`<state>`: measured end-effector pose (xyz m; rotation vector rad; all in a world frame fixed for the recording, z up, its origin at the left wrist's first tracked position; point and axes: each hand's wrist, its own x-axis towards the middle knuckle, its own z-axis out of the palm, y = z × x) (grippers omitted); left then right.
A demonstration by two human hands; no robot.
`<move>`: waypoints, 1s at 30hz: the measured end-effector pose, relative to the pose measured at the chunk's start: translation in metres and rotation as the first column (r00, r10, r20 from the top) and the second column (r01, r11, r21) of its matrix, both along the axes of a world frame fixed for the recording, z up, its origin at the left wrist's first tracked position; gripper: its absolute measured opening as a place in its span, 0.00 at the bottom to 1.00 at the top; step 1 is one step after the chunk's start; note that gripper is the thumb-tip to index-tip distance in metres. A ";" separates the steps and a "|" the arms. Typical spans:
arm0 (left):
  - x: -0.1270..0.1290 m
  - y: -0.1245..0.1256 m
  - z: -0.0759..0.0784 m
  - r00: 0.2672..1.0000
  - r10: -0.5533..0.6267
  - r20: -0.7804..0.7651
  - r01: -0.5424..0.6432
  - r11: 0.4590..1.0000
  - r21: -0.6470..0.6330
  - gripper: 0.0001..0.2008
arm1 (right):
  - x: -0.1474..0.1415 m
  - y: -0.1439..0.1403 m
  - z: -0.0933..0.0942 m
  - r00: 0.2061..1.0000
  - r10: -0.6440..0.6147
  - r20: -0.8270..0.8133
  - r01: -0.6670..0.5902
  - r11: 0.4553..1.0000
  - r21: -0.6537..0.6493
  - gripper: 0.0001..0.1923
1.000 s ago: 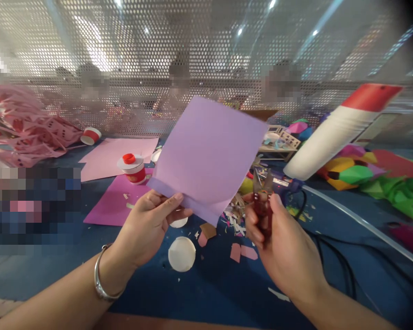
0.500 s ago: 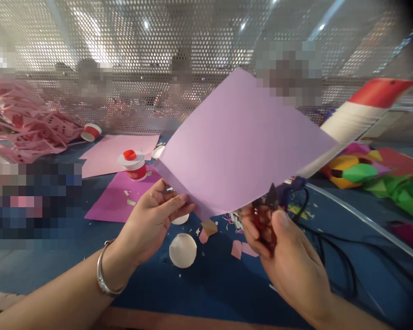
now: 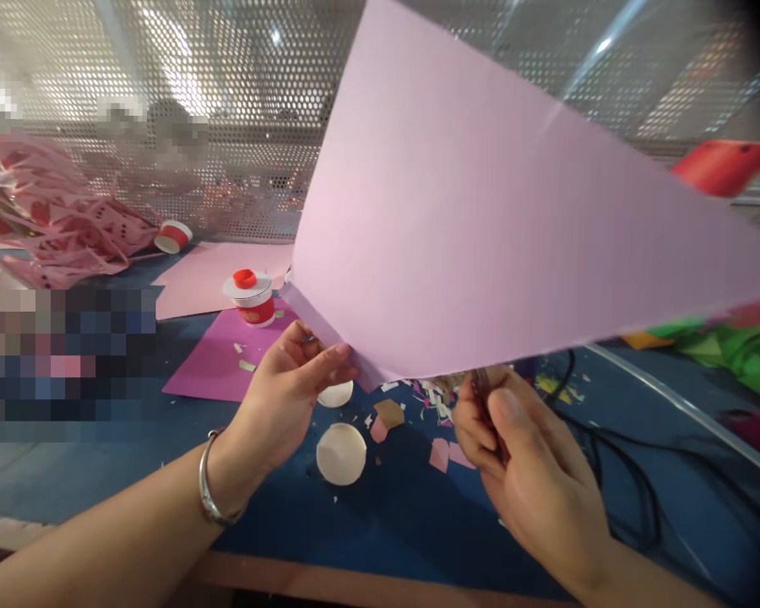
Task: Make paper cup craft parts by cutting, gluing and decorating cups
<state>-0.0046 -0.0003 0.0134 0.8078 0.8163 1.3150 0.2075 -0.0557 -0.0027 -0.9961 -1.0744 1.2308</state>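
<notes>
My left hand (image 3: 291, 393) pinches the lower left corner of a large lilac paper sheet (image 3: 481, 211), which is held up close to the camera and fills the upper right of the view. My right hand (image 3: 525, 464) is closed around small red-handled scissors (image 3: 485, 401), whose blades are hidden behind the sheet's lower edge. A silver bracelet (image 3: 212, 494) sits on my left wrist. Under the hands, paper scraps (image 3: 418, 405) and two white paper discs (image 3: 340, 453) lie on the blue table (image 3: 386, 523).
A magenta sheet (image 3: 219, 359) and a pale pink sheet (image 3: 215, 274) lie at left, with a red-and-white paper cup (image 3: 250, 300) on them. Pink cut paper (image 3: 57, 219) piles at far left. Black cables (image 3: 614, 456) and green and yellow paper shapes (image 3: 735, 346) lie at right. A perforated metal screen (image 3: 196, 101) stands behind.
The lilac sheet has swung up and towards the camera, now covering the white-and-red bottle and the scissor blades. My right hand has moved slightly left under the sheet's edge.
</notes>
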 end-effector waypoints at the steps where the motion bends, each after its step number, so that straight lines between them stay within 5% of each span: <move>1: 0.000 0.000 0.000 1.000 0.015 -0.006 -0.015 1.000 0.004 0.14 | 0.000 0.000 -0.001 1.000 -0.002 0.019 0.002 1.000 -0.003 0.15; 8: 0.001 -0.001 -0.001 0.988 0.152 0.033 -0.152 0.988 0.009 0.13 | -0.004 0.000 -0.001 0.943 0.191 0.274 -0.153 0.976 -0.154 0.17; 13: 0.004 -0.006 0.002 0.983 0.182 -0.011 -0.182 0.983 0.023 0.14 | -0.007 0.002 0.001 0.896 0.319 0.310 -0.270 0.944 -0.191 0.18; 30: 0.021 -0.029 0.000 0.999 -0.035 0.025 0.037 0.998 -0.056 0.10 | -0.007 0.003 -0.007 0.892 0.406 0.196 -0.359 0.903 -0.238 0.20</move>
